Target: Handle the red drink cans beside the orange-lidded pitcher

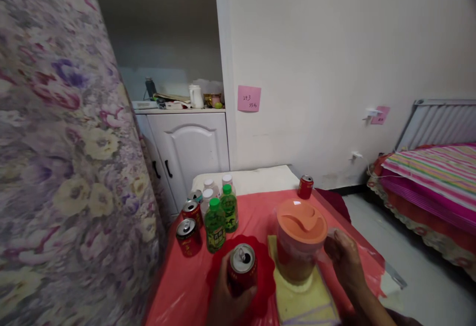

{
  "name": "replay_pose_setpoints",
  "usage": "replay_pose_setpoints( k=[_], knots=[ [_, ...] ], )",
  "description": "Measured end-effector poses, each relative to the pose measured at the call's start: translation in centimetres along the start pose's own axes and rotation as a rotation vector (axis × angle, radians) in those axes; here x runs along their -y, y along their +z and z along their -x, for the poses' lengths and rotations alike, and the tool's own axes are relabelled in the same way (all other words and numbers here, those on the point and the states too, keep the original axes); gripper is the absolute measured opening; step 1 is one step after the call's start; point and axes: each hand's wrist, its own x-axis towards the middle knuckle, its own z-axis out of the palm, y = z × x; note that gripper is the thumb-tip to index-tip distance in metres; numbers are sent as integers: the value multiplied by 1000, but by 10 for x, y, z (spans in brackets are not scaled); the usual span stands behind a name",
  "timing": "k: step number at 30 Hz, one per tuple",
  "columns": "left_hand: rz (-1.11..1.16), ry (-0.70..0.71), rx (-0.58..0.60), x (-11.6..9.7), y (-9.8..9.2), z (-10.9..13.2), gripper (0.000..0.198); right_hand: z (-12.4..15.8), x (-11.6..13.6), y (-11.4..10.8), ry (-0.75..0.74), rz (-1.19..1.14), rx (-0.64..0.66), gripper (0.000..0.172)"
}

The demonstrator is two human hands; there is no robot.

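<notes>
My left hand (225, 298) is wrapped round an opened red drink can (242, 266), held upright over a red scalloped plate (262, 276). My right hand (345, 261) grips the clear handle of a plastic pitcher (299, 254) with an orange lid (301, 221). Brownish liquid fills the pitcher's lower part. The pitcher stands on a yellow cloth (303, 303). All of this rests on a table under a red cover (260, 207).
Two more red cans (189, 236), two green-capped bottles (215, 224) and white-capped bottles (210, 187) stand at the table's left. A lone red can (305, 187) sits at the far edge. Flowered fabric (55, 167) hangs left, a white cabinet (188, 147) behind, a bed (435, 187) right.
</notes>
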Motion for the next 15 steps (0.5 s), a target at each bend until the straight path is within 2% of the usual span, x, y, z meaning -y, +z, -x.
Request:
replay_pose_setpoints(
  k=[5,10,13,15],
  knots=[
    [-13,-31,-6,-5,3,1,92,5,1,-5,2,84,-4,47],
    [21,-22,53,-21,5,8,88,16,8,-15,42,185,5,37],
    [36,-4,74,-25,4,11,85,28,8,-28,81,238,-76,47],
    [39,-6,78,-27,3,12,84,45,5,-37,48,277,-170,51]
  ],
)
